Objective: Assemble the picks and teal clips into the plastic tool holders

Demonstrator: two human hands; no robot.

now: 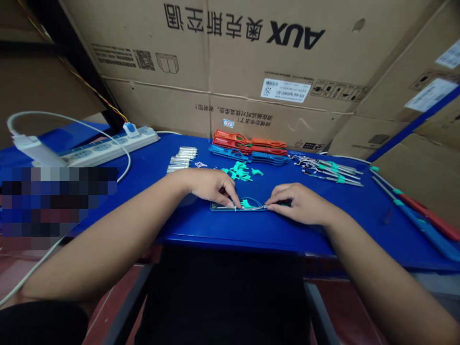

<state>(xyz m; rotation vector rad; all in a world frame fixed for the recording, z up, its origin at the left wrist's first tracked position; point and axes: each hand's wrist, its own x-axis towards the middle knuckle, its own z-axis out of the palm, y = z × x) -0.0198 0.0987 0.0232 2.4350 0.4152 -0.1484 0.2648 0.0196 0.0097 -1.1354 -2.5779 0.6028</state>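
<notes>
On the blue table in front of me lies a blue plastic casing half (214,208) with an open loop at its middle. Inside it sit a silvery part at the left and a small green plastic piece (246,203). My left hand (214,186) is closed, with thumb and fingertips pressed down on the casing and its inner parts. At the casing's right end my right hand (300,202) pinches what looks like a thin metal rod (265,207) between thumb and forefinger. The fingertips hide part of both.
Behind the hands lie loose green pieces (239,171), stacked red casings (230,140), blue casings (269,158) and silvery cylinders (178,163). Wired metal rods (345,175) lie right of them. Long red and blue pieces (420,220) are at the right edge, a power strip (97,148) at left.
</notes>
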